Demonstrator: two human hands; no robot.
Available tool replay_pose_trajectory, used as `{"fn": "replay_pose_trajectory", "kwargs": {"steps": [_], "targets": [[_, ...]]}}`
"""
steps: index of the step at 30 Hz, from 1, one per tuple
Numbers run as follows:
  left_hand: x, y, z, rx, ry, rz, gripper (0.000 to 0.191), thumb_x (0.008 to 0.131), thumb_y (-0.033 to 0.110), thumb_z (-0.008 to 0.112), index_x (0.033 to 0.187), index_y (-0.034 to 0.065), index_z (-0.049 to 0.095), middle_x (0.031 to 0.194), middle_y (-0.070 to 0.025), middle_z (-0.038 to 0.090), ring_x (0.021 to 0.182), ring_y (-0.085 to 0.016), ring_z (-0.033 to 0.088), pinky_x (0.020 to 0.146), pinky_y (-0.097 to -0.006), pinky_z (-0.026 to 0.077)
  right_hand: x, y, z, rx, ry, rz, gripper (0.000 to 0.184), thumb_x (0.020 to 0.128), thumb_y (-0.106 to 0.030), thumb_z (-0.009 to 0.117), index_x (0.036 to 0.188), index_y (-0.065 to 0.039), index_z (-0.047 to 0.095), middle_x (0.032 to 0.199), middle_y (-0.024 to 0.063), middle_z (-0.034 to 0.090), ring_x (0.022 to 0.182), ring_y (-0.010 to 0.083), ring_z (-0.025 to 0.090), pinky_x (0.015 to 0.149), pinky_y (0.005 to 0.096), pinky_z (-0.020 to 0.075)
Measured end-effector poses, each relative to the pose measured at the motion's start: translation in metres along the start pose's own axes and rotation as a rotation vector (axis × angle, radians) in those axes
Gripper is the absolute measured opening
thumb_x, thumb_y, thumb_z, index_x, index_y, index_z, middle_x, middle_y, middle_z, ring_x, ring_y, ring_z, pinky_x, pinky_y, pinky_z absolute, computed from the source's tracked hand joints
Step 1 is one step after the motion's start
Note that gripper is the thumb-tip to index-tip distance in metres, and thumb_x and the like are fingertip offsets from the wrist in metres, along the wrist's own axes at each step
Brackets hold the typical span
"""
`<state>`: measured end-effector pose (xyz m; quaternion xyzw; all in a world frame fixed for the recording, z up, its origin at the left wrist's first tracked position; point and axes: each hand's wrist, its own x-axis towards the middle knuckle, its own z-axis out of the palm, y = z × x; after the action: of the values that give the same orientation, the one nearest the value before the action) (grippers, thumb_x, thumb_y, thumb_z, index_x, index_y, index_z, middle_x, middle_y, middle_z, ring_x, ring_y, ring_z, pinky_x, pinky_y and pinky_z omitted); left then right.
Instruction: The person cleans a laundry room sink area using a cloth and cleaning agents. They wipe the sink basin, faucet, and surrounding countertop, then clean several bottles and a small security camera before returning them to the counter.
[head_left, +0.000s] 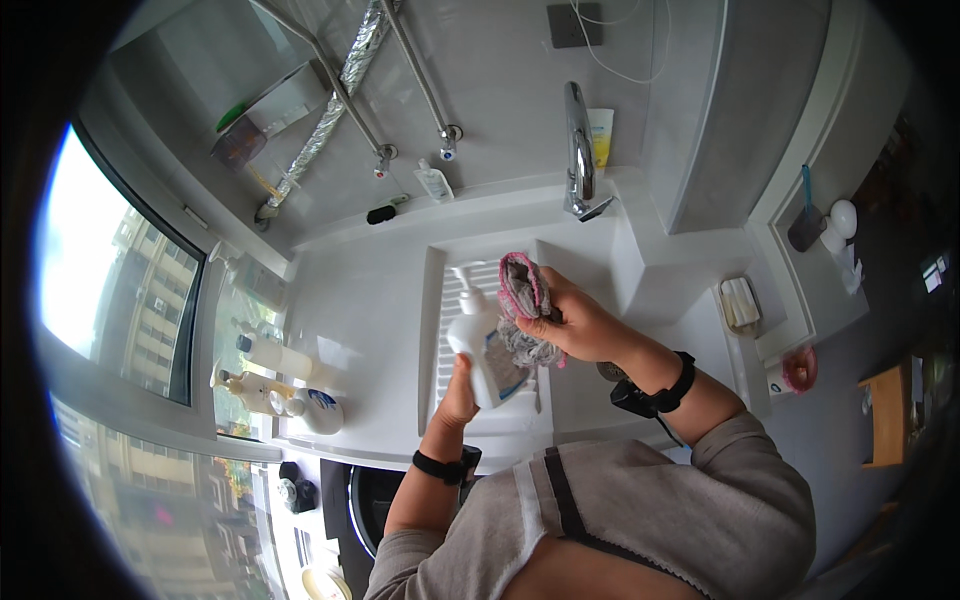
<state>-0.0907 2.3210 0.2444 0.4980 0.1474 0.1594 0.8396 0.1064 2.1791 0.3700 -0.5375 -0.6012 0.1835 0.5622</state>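
My left hand (459, 390) grips the lower side of a white pump bottle (474, 337) with a blue-edged label, tilted over the ribbed washboard part (444, 360) of a white laundry sink. My right hand (574, 319) is closed on a bunched grey cloth with pink edging (525, 289), which hangs down against the bottle's right side and hides part of it. The bottle's pump head points up and left, and no finger is on it. Behind my right hand, a chrome faucet (580, 157) stands at the back of the sink.
Several bottles (277, 356) stand at the left by the window. A small scrub brush (382, 213) and a white tube (433, 182) are on the back ledge. A yellow and white tube (601, 135) stands behind the faucet. A soap dish (739, 304) sits at the right.
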Motion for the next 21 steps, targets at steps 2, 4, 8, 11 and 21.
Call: {"fn": "replay_pose_trajectory", "kwargs": {"steps": [2, 4, 8, 11, 21], "targets": [[0.0, 0.008, -0.002, 0.043, 0.078, 0.084, 0.101, 0.083, 0.079, 0.044, 0.151, 0.0077, 0.023, 0.142, -0.015, 0.044, 0.127, -0.033, 0.05, 0.102, -0.0517, 0.045, -0.003, 0.006, 0.004, 0.06, 0.113, 0.087, 0.034, 0.093, -0.021, 0.066, 0.117, 0.001, 0.056, 0.119, 0.0155, 0.05, 0.111, 0.0263, 0.052, 0.096, 0.0361, 0.0412], [0.002, 0.017, 0.003, 0.074, 0.109, 0.194, 0.099, 0.084, 0.079, 0.043, 0.151, 0.0075, 0.024, 0.142, -0.0149, 0.045, 0.128, -0.031, 0.049, 0.103, -0.048, 0.045, -0.006, 0.011, 0.013, -0.005, 0.194, 0.018, 0.04, 0.093, -0.026, 0.065, 0.122, 0.0, 0.053, 0.124, 0.0181, 0.049, 0.117, 0.0321, 0.049, 0.1, 0.0415, 0.0379], [0.009, 0.02, 0.027, 0.02, 0.072, 0.23, 0.074, 0.101, 0.059, 0.026, 0.152, 0.0061, 0.018, 0.151, -0.0126, 0.034, 0.139, -0.027, 0.034, 0.114, -0.0407, 0.031, -0.013, 0.018, 0.074, -0.277, 0.122, -0.182, 0.073, 0.096, -0.051, 0.049, 0.149, -0.006, 0.028, 0.154, 0.0279, 0.013, 0.143, 0.0463, 0.013, 0.114, 0.0531, 0.0168], [0.011, 0.023, 0.036, -0.079, 0.016, 0.293, 0.065, 0.105, 0.05, 0.022, 0.153, 0.0064, 0.018, 0.154, -0.0118, 0.03, 0.141, -0.025, 0.031, 0.116, -0.0378, 0.026, -0.02, 0.034, 0.093, -0.264, 0.019, -0.11, 0.081, 0.098, -0.06, 0.036, 0.156, -0.01, 0.009, 0.158, 0.029, -0.007, 0.146, 0.0489, -0.003, 0.116, 0.0564, 0.0073], [0.004, 0.015, 0.025, 0.049, 0.069, 0.066, 0.078, 0.099, 0.06, 0.035, 0.149, 0.0008, 0.025, 0.143, -0.0129, 0.042, 0.129, -0.024, 0.043, 0.107, -0.0366, 0.037, 0.026, 0.048, 0.056, 0.49, 0.111, 0.309, 0.062, 0.101, -0.045, 0.047, 0.145, -0.003, 0.034, 0.137, 0.0106, 0.046, 0.127, 0.021, 0.045, 0.106, 0.0319, 0.0362]]}}
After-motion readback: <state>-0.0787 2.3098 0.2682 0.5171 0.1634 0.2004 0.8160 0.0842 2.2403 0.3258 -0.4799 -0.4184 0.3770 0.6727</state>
